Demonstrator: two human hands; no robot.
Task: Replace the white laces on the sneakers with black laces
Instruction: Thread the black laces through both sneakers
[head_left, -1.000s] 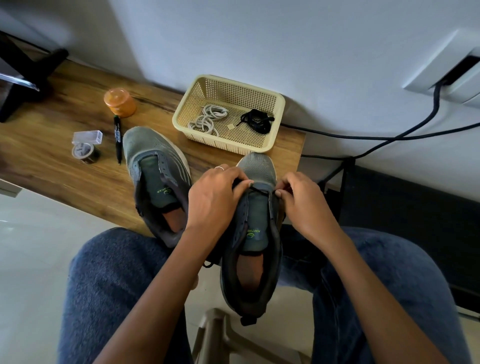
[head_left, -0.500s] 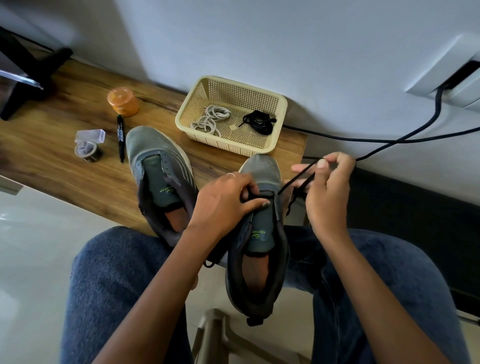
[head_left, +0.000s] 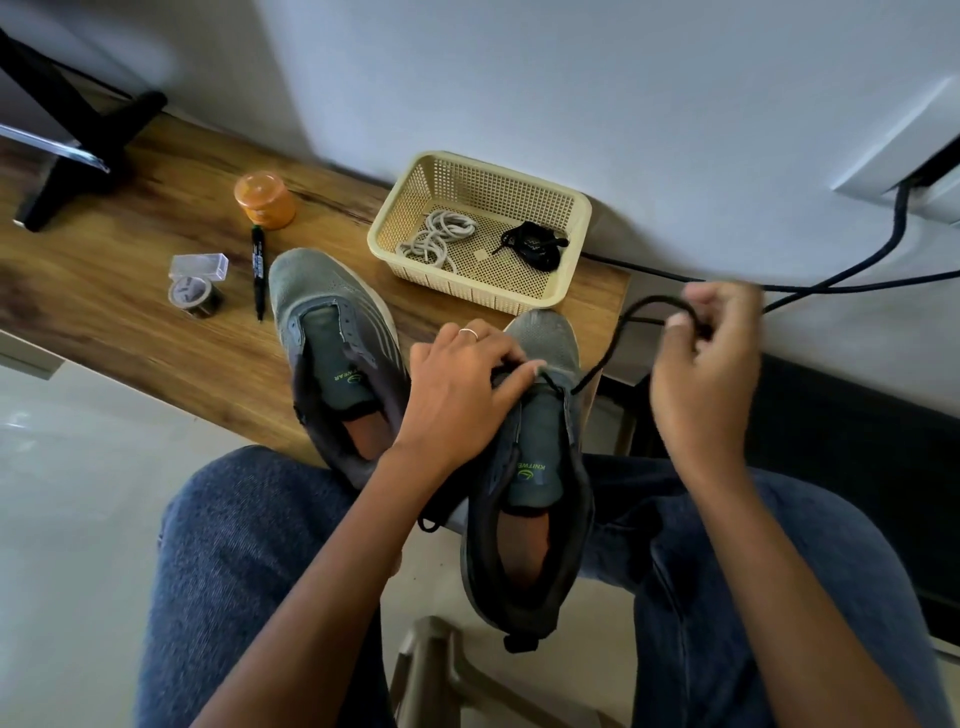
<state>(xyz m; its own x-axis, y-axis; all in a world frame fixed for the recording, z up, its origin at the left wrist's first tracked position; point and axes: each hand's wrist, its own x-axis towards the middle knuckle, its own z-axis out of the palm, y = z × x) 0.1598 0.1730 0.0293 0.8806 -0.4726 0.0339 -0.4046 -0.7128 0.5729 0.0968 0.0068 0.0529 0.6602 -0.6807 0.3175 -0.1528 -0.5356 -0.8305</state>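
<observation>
Head view: right hand (head_left: 706, 358) pinches thin black lace (head_left: 605, 358) through grey sneaker's (head_left: 540, 415) first eyelets (left hand (head_left: 462, 379) grips sneaker), laces mostly undone.

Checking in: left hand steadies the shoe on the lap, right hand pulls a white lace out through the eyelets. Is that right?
Not quite. In the head view the lace that the right hand pulls from the shoe is black, not white. The white laces lie coiled in the basket. The rest holds: the left hand steadies the shoe on the lap.
</observation>
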